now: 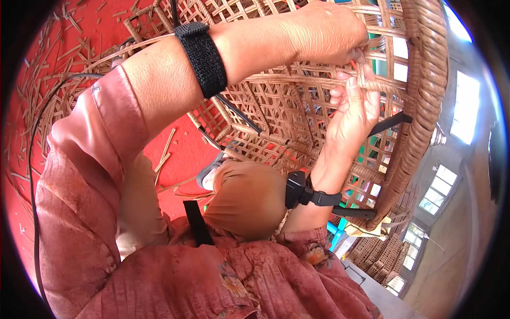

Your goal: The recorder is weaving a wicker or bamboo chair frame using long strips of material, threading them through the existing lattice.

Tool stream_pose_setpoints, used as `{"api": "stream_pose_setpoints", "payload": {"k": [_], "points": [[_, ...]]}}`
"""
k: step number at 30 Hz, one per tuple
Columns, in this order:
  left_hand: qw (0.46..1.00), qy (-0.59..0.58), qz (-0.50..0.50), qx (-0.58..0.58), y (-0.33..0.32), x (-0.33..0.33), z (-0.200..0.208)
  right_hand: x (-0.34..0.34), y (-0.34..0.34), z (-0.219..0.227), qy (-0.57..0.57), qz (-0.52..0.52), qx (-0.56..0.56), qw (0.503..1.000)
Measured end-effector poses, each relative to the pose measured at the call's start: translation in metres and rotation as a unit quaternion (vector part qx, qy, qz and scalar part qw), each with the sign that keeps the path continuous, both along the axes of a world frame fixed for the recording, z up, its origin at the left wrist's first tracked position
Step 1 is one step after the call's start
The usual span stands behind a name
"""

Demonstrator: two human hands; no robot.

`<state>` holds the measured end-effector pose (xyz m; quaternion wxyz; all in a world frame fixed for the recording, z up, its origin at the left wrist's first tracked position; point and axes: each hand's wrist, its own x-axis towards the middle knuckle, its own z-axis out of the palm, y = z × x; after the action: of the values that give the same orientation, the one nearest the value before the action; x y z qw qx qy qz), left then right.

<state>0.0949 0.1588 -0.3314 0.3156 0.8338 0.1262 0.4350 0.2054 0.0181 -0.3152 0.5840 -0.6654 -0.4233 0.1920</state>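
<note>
while our left hand (337, 26) curls, its grip hidden, our right hand (358, 109) pinches a cane strand (316, 81) on the wicker frame (429, 101) just beyond; we think this is weaving, and the next move calls for drawing it snug.

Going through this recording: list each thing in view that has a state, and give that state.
Wicker piece: openwork; whether finished, cannot tell
Left hand: bent over the wicker piece, fingertips mostly hidden
Right hand: raised to the wicker piece, fingers curled; firmness of grip unclear
Black wristband: wrapped around left forearm
Black wrist device: strapped at right wrist
Loose strips: scattered on red floor
</note>
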Motion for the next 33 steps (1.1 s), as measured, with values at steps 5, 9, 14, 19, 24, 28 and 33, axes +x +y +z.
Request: {"api": "stream_pose_setpoints", "payload": {"k": [5, 9, 14, 19, 24, 28, 33], "points": [[0.993, 0.065, 0.021, -0.101, -0.016, -0.005, 0.006, 0.011, -0.01, 0.008, 0.025, 0.044, -0.018, 0.999], [0.993, 0.052, 0.075, -0.076, -0.019, -0.002, -0.003, 0.014, -0.008, 0.012, -0.04, 0.031, -0.096, 0.994], [0.993, 0.023, 0.117, 0.012, -0.015, 0.017, -0.019, 0.006, -0.01, 0.018, -0.132, -0.011, -0.125, 0.983], [0.996, 0.006, 0.071, 0.044, -0.013, 0.013, -0.019, 0.008, -0.014, 0.023, -0.153, -0.031, -0.152, 0.976], [0.966, -0.055, 0.167, 0.19, -0.022, 0.0, -0.011, 0.008, -0.014, 0.019, -0.165, -0.022, -0.141, 0.976], [0.984, -0.021, 0.084, 0.156, -0.034, -0.001, -0.018, 0.011, -0.014, 0.018, -0.142, -0.013, -0.129, 0.981], [0.993, -0.073, 0.007, -0.095, -0.064, 0.009, -0.038, 0.011, -0.014, 0.016, -0.119, 0.009, -0.114, 0.986]]}}
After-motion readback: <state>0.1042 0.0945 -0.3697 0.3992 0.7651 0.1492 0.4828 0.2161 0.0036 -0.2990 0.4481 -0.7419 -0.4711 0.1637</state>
